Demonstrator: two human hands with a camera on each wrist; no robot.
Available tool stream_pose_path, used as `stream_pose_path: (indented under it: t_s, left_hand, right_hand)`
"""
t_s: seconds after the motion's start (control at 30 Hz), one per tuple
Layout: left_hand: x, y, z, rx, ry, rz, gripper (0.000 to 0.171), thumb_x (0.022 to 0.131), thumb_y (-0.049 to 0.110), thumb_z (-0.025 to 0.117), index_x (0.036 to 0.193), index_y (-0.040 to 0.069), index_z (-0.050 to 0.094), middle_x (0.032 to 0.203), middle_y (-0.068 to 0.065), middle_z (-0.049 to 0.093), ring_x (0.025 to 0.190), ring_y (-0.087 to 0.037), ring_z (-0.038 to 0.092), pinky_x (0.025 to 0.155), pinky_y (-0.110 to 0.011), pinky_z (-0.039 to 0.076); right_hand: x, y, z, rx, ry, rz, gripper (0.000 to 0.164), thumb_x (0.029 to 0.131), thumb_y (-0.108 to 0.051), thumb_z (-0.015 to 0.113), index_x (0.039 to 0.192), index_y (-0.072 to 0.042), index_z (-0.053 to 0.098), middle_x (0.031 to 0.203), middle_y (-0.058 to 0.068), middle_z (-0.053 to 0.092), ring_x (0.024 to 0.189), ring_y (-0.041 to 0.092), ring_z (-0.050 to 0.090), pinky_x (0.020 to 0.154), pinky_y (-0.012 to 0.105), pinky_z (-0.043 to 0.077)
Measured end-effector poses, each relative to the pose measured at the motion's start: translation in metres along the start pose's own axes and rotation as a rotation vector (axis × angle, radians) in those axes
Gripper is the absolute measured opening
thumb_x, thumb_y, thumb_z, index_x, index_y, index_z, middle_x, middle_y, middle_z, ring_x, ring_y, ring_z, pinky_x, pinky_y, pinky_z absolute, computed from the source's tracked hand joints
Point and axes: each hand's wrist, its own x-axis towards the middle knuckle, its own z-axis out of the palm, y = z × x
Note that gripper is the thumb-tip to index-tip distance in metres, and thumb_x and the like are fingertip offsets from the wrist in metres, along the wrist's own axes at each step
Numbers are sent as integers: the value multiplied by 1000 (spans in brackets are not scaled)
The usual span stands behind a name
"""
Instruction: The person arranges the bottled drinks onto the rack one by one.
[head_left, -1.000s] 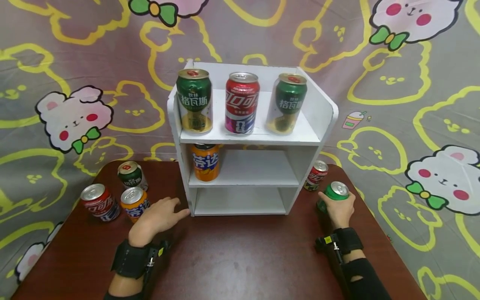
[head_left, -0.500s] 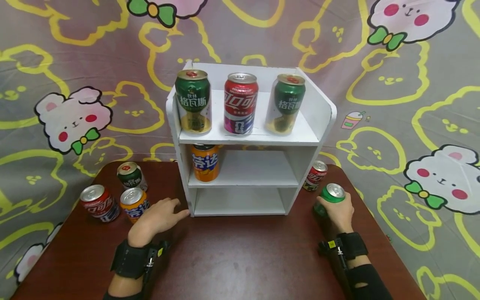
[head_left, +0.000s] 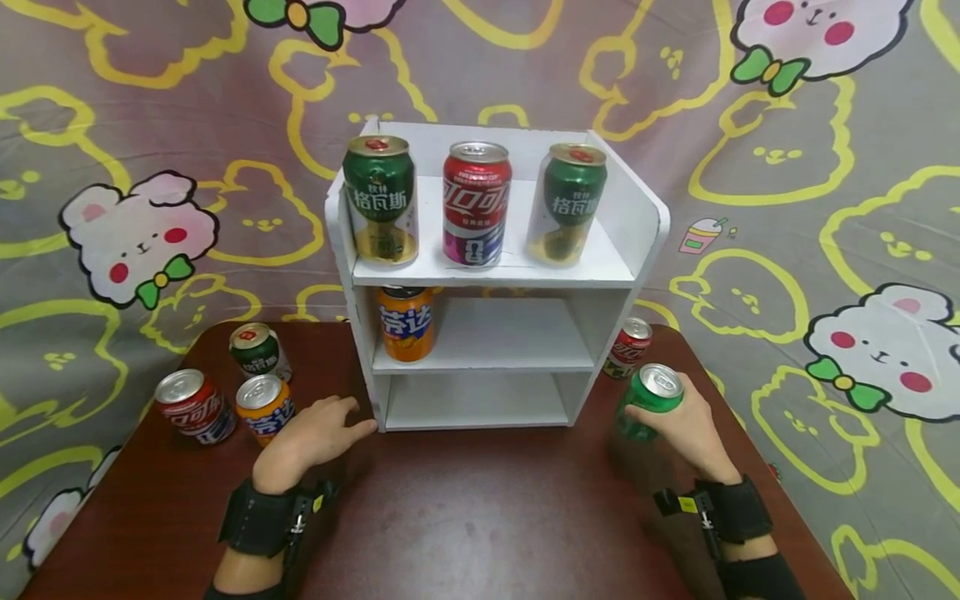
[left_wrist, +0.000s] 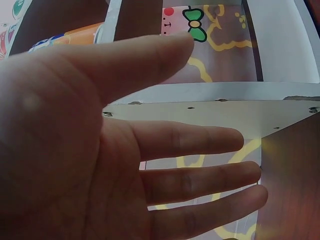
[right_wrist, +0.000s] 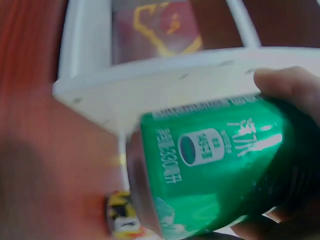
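Note:
My right hand grips a green soda can, thumb and fingers round its sides, just right of the white shelf. In the right wrist view the green can shows its printed side and lower rim, with the shelf's side panel behind. My left hand holds nothing, near the shelf's lower left corner and an orange can. In the left wrist view the fingers of the left hand are straight and spread. The right hand's far fingers are partly hidden.
The top tier bears two green-and-gold cans and a red can. An orange can stands on the middle tier. Left lie a red can and a green can; another red can stands right of the shelf.
My right hand has carried the green can slightly left and toward me, away from the red can behind it, and its wrist has swung right. The left hand stays in place.

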Motion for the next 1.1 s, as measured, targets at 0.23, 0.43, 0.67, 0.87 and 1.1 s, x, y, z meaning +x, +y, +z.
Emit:
stream_pose_path:
  t_s: [0.23, 0.43, 0.67, 0.87, 1.1]
  left_hand:
    - [-1, 0, 0, 3, 10, 9, 66, 83, 51, 51, 117, -6, 50, 108, -22, 53, 97, -35, 51, 77, -48, 42]
    - [-1, -1, 0, 0, 18, 9, 66, 83, 51, 51, 117, -6, 50, 108, -22, 53, 97, -36, 50, 77, -49, 41]
    - [-2, -1, -1, 7, 25, 9, 67, 82, 51, 51, 118, -7, 49, 110, -23, 52, 99, -38, 49, 77, -49, 41]
    - [-2, 0, -1, 10, 26, 6, 64, 83, 48, 51, 118, -6, 49, 110, -23, 52, 100, -38, 49, 78, -50, 40]
    - [-2, -1, 1, 4, 18, 10, 65, 83, 50, 51, 118, -5, 49, 111, -23, 51, 102, -38, 47, 80, -50, 39]
  right_hand:
    - [-7, -37, -10, 64, -74, -68, 70, 68, -26, 76, 123, -12, 37, 109, 4, 48, 95, 20, 48, 73, 39, 44]
    - [-8, -67, -16, 143, -137, -112, 66, 67, -20, 77, 120, -16, 39, 106, 1, 50, 93, 18, 50, 72, 34, 46]
    - [-6, -92, -20, 202, -198, -163, 68, 66, -11, 77, 123, -12, 39, 108, 5, 50, 92, 21, 51, 72, 32, 47]
    - [1, -112, -17, 284, -271, -223, 73, 66, -6, 77, 127, -12, 38, 112, 5, 49, 96, 24, 50, 75, 36, 46]
    - [9, -138, -3, 311, -297, -315, 67, 65, -7, 77, 122, -13, 42, 110, 5, 51, 96, 23, 50, 77, 38, 45]
